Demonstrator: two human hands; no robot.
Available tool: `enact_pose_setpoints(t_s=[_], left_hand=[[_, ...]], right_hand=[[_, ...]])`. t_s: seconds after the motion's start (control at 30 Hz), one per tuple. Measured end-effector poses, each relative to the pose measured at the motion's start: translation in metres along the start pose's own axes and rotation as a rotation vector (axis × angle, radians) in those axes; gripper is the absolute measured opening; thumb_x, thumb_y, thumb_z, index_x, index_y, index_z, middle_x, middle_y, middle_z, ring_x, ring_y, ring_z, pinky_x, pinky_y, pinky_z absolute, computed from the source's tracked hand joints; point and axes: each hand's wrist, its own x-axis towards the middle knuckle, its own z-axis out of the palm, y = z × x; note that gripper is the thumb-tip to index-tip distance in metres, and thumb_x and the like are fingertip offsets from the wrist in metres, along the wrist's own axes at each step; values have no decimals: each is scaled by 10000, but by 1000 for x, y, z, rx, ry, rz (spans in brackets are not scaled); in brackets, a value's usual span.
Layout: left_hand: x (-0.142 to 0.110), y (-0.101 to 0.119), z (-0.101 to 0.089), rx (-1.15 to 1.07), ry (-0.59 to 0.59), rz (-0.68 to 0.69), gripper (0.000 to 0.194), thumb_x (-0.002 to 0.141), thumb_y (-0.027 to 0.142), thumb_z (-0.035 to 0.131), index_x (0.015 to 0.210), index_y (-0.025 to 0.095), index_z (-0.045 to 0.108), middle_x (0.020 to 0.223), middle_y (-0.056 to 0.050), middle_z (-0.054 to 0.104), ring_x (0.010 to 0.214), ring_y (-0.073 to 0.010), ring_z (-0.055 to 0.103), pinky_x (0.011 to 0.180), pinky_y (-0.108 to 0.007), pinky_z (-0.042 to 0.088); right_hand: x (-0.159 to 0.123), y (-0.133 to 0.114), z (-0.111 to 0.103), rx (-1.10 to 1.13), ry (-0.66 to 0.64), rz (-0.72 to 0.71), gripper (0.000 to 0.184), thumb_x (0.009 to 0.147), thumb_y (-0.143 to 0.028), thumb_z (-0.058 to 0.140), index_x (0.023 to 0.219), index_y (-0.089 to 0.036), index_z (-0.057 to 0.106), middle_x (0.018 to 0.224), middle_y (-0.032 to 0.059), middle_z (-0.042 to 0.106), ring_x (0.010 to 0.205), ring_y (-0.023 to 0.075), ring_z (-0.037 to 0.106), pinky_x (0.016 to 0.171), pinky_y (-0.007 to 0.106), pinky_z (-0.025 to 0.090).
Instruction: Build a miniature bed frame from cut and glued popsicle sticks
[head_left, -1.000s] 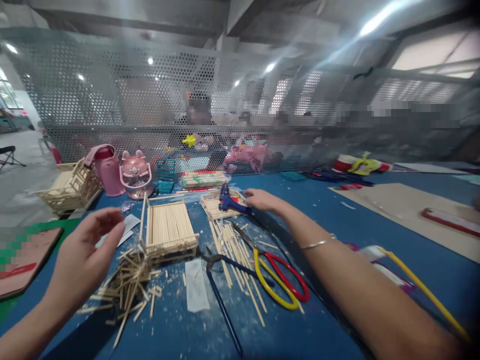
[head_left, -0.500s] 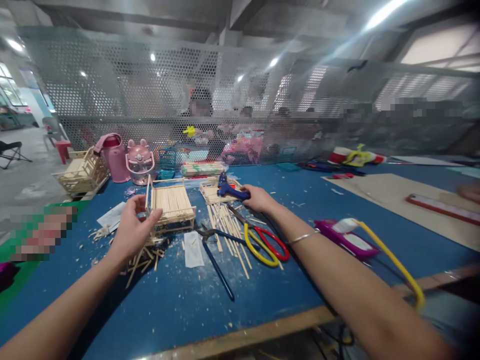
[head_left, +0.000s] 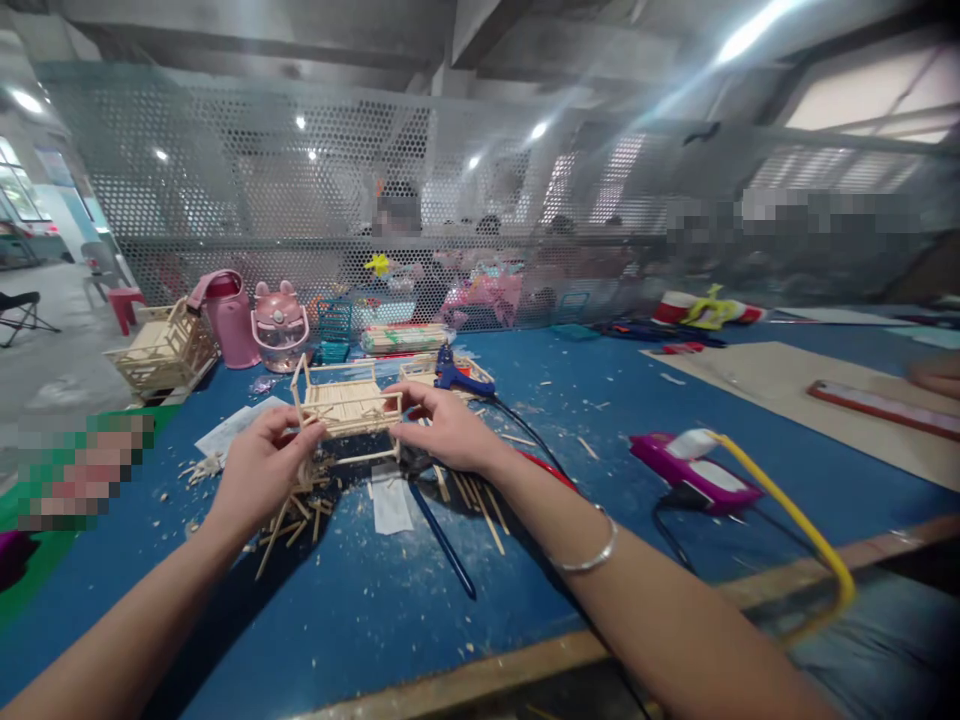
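Between my hands is a small bed-like frame built of thin wooden sticks [head_left: 346,405], tilted with its near side lifted off the table. My left hand [head_left: 262,455] grips its left end between thumb and fingers. Closed round the right end is my right hand [head_left: 442,425], its fingertips on the rails. A blue glue gun [head_left: 461,378] rests behind my right hand on a second, smaller stick frame [head_left: 420,370]. Under my right hand lie loose sticks [head_left: 487,510] and pliers with a blue handle [head_left: 442,540]. My right arm mostly hides the red-handled scissors [head_left: 551,465].
Stick offcuts [head_left: 296,520] are heaped by my left wrist. A pink thermos [head_left: 234,325], a pink bottle [head_left: 279,330] and bundled sticks [head_left: 405,338] stand along the mesh partition [head_left: 300,220]. Rightward lie a purple device [head_left: 694,475] with a yellow cord and a cardboard sheet [head_left: 757,385].
My left hand moved in and took hold of the stick frame. My right hand let go of the glue gun and closed on the frame's right end. The frame is now lifted and tilted.
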Motion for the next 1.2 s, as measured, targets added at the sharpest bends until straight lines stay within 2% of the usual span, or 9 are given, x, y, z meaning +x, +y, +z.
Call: enact_pose_setpoints(t_s=[0.17,0.33,0.47,0.93,1.2], left_hand=[[-15,14,3,-139,-89,-73,304,725,480,571,692,178,579,575,26,568,505,-118,504,495,-221,382],[-22,16,8,-169,-69,-69,279,709,448,602,703,170,587,627,21,584,523,-103,506,507,-205,378],[-21,15,8,-178,-58,-57,260,706,427,609,708,168,595,670,12,596,547,-106,526,529,-208,396],[-22,11,7,-192,-71,-83,276,715,443,613,737,170,586,593,23,593,520,-103,505,505,-203,374],[-14,10,3,-370,-49,-209,359,670,511,655,711,170,551,589,24,583,552,-108,530,513,-198,403]], right_hand=[[-6,6,5,457,118,83,287,727,-257,573,997,-161,574,874,38,626,743,123,567,725,278,465],[-7,5,13,685,139,145,223,636,-281,677,829,-179,631,768,3,628,682,112,547,707,284,437],[-7,2,15,747,135,142,181,619,-266,695,777,-192,646,724,-16,627,657,102,539,699,279,425],[-5,3,17,768,151,135,183,609,-261,713,766,-194,647,726,-26,633,658,96,546,708,286,426],[-6,4,15,828,172,77,234,606,-238,681,828,-200,620,784,-17,622,725,110,552,755,295,420]])
